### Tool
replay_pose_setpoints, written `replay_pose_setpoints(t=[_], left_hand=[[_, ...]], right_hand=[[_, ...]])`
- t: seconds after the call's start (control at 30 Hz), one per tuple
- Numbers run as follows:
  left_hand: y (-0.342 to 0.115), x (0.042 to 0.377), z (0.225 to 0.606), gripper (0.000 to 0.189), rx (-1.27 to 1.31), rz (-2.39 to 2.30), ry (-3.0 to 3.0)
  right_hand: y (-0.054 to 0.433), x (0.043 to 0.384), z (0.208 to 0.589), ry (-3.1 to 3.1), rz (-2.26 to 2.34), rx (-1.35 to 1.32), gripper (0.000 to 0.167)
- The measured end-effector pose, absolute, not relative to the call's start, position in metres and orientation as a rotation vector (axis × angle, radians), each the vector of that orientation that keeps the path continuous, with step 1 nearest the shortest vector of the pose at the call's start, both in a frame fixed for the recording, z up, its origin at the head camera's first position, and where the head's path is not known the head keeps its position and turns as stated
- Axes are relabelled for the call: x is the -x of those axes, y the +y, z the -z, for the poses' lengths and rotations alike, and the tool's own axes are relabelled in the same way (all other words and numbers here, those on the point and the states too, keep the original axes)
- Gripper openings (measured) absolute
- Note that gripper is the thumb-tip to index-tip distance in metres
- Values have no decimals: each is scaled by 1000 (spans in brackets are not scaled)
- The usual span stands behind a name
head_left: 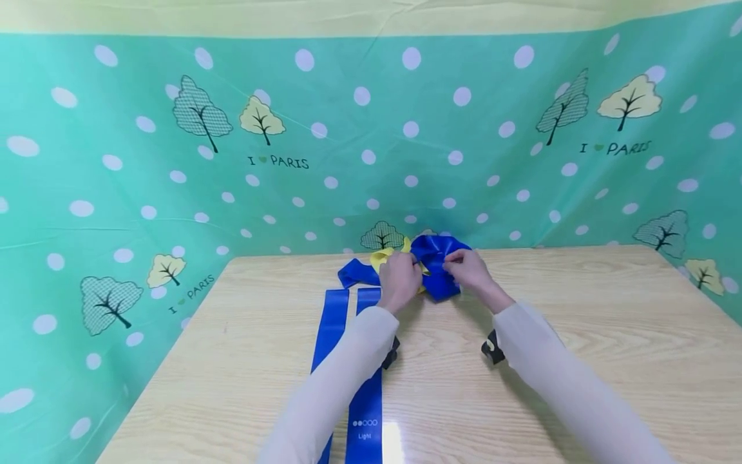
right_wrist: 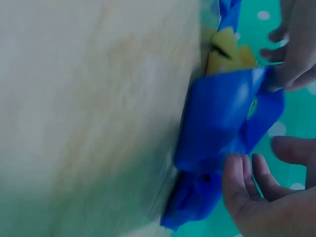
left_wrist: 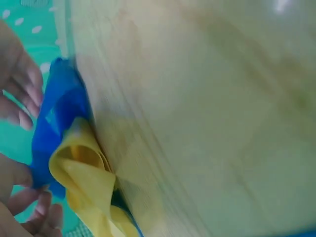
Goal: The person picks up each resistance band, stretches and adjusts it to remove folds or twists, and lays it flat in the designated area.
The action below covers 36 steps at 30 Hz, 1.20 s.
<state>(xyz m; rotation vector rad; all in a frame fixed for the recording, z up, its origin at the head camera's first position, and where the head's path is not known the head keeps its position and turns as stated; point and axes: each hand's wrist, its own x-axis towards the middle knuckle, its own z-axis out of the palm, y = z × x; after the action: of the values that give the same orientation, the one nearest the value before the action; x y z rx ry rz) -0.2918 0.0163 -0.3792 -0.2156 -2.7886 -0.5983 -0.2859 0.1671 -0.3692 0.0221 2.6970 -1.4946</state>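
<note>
A crumpled blue resistance band [head_left: 442,289] lies in a bunch at the table's far edge. My left hand [head_left: 401,278] pinches an edge of it between thumb and finger, seen as the left hand [left_wrist: 22,205] in the left wrist view. Beside the bunch, my right hand [head_left: 471,269] has its thumb apart from its bent fingers. In the right wrist view, that right hand's [right_wrist: 271,197] fingertips are close to the blue band [right_wrist: 215,118]; whether they touch it I cannot tell. A folded yellow band [left_wrist: 89,180] lies against the blue one.
Two flat blue strips run down the left of the wooden table [head_left: 249,361]; the right strip [head_left: 365,403] is printed "Light". Dark straps [head_left: 493,348] show under the wrists. A green dotted cloth [head_left: 324,129] hangs right behind the far edge.
</note>
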Motion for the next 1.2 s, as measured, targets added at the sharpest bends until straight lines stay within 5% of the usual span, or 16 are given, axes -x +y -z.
replay_pose_setpoints(t=[0.23, 0.5, 0.63, 1.2], left_hand=[[31, 272, 378, 13, 436, 440, -2670], [49, 246, 381, 11, 652, 346, -2692], [53, 238, 380, 16, 739, 437, -2779], [23, 250, 379, 20, 483, 988, -2834]], right_hand=[[176, 292, 362, 2687, 1453, 1, 55], [181, 288, 366, 2611, 1540, -85, 23], [183, 283, 362, 2728, 1480, -170, 41], [191, 266, 290, 2670, 1683, -40, 45]])
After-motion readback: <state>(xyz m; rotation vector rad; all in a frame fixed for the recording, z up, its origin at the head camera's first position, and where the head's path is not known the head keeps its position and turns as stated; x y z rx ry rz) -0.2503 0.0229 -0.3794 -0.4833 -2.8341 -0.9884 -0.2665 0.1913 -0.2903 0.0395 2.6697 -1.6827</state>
